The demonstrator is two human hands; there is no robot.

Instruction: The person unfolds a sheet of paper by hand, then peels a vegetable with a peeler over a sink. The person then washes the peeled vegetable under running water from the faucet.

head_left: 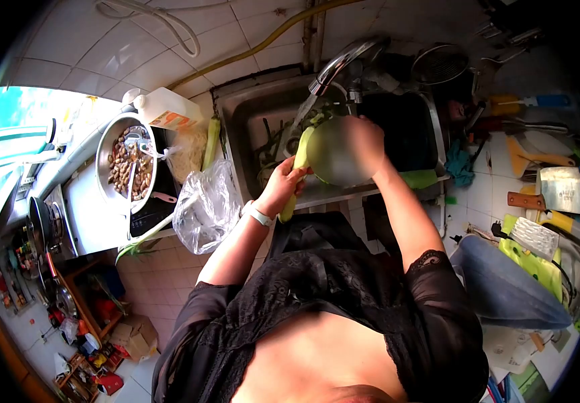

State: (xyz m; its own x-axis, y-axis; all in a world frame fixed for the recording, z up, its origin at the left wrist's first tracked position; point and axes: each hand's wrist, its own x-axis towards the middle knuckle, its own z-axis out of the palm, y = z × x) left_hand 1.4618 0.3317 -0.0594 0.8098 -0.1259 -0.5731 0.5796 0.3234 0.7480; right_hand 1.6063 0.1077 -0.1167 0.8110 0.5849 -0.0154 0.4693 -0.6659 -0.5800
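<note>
My left hand, with a white band on the wrist, is wrapped round a long pale-green gourd. The gourd slants over the front edge of the steel sink, its far end under the tap. A pale streak below the spout looks like running water. My right hand is raised over the sink, right of the gourd. A round blurred patch covers its fingers and whatever lies between my hands. Green scraps lie in the basin.
Left of the sink stand a steel bowl of small brown shells, a white jug, another long green vegetable and a clear plastic bag. At right are a cleaver, other utensils and a teal cloth.
</note>
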